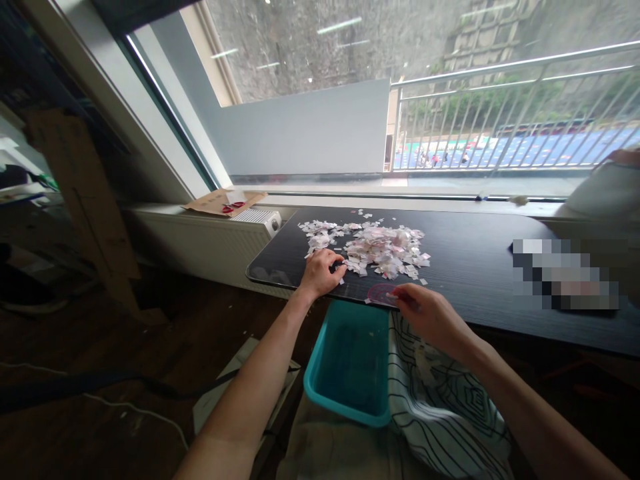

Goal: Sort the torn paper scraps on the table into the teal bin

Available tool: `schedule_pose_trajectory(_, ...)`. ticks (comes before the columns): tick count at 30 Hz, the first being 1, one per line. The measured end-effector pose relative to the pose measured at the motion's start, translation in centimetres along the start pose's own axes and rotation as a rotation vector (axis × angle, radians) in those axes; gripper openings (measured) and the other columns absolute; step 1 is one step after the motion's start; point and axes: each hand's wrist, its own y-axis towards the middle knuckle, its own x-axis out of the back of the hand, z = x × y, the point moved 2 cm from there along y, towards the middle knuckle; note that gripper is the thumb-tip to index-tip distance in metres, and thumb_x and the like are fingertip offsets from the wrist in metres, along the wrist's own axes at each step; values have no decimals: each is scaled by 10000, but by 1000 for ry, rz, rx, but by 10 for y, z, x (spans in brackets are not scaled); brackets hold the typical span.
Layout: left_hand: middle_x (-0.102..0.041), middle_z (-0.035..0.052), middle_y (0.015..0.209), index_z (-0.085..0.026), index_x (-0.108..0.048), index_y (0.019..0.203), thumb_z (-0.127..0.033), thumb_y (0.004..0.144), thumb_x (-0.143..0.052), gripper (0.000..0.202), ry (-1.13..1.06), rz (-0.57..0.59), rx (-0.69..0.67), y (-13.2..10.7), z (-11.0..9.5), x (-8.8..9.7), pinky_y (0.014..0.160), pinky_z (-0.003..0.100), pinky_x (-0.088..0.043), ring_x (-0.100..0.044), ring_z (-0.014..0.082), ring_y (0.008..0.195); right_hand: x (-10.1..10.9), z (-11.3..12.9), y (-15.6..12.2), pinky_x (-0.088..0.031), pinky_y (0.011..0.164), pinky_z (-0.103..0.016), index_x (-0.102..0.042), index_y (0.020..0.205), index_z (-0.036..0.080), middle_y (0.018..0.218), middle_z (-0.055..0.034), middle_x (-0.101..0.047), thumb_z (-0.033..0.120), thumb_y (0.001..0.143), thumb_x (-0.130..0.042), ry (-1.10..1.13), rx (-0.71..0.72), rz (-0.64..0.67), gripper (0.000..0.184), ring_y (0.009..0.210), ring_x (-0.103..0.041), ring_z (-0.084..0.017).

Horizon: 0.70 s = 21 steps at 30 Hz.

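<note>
A heap of small white and pink paper scraps (373, 247) lies on a black table (475, 267) by the window. My left hand (323, 272) rests at the heap's left edge, fingers curled down onto the scraps. My right hand (430, 313) is at the table's near edge, pinching a clear pink round plastic piece (381, 294) that lies flat there. A teal plastic bin (350, 363) sits below the table edge, between my arms, on my lap.
A white radiator (200, 243) runs under the sill at the left, with flat cardboard and red scissors (227, 208) on top. A cardboard sheet (83, 200) leans at the far left. Cables cross the dark floor. A blurred patch covers something at the table's right.
</note>
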Motion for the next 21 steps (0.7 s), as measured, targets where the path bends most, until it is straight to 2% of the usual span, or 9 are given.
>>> schedule_pose_trajectory(5,-664,31,910,-219,-682,853,-289,792,-603,121,4,-4,3,0,0,0,886,374,-438,-587,221,948,0,9,-1,-459,638,-258,-639,948,188,840,-49,-701,243,852,-478,25,-19,-29,196,724,-628,-171)
schedule_pose_trajectory(9,-663,32,894,-217,-678,850,-288,795,-600,119,6,-10,-8,0,0,0,875,364,-443,-592,216,938,4,10,-6,-457,630,-256,-645,931,200,816,-33,-696,245,852,-479,52,13,59,189,704,-621,-164)
schedule_pose_trajectory(11,-664,32,888,-218,-678,845,-286,793,-601,116,0,-13,-13,0,1,-1,871,364,-443,-594,216,928,14,-3,-12,-465,642,-260,-645,945,201,818,-32,-697,266,851,-491,71,-34,14,192,692,-617,-159)
schedule_pose_trajectory(14,-666,34,899,-223,-679,839,-286,788,-599,115,-9,-15,-14,1,3,-2,873,369,-441,-594,219,915,37,-35,-24,-480,673,-288,-642,963,190,834,-51,-705,313,838,-519,4,-200,-196,215,710,-626,-174)
schedule_pose_trajectory(15,-666,35,901,-224,-680,838,-286,788,-596,115,-11,-14,-15,2,3,-2,873,370,-441,-593,220,916,44,-45,-27,-483,683,-298,-640,961,189,834,-55,-707,322,830,-527,-26,-233,-229,218,721,-630,-181)
schedule_pose_trajectory(18,-664,36,901,-227,-682,840,-293,784,-594,123,-11,-12,-16,2,4,-2,862,369,-444,-593,223,913,53,-60,-33,-487,666,-298,-646,936,196,810,-48,-714,314,816,-531,-57,-237,-213,204,703,-636,-182)
schedule_pose_trajectory(21,-664,33,895,-231,-682,838,-302,783,-596,125,-4,-10,-18,2,4,-1,854,367,-448,-594,222,903,55,-60,-31,-478,628,-287,-659,915,204,782,-37,-716,285,802,-521,-89,-229,-198,196,675,-640,-177)
